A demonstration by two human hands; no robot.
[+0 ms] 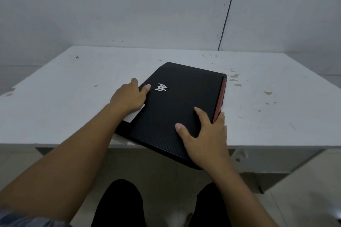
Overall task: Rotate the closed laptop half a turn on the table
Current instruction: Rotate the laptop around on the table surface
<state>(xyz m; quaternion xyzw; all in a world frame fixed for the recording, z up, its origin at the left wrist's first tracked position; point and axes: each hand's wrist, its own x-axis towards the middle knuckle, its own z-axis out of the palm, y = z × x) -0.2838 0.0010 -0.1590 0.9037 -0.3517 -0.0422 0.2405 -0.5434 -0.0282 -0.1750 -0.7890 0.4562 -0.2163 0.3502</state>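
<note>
A closed black laptop [177,108] lies at an angle on a white table [276,116], seen from above by the person handling it. Its near corner juts out past the table's front edge, over the gap above the person's dark-trousered legs [118,206]. Its far corner points toward the grey wall [129,5] behind the table. A silver logo [160,87] shows on the lid, and a red strip [219,97] runs along the right-hand edge.

The left hand [127,96] grips the laptop's left edge, thumb on the lid, fingers curled over the side. The right hand [206,134] holds the near right corner, thumb and forefinger spread on the lid and the other fingers wrapped around the red edge. Both grips are closed on the laptop.

The table surface is bare to the left, right and behind the laptop, with wide open room on all sides. Only small brownish stains [234,77] mark the surface to the right. A white sticker [134,114] shows on the lid beside the left wrist.
</note>
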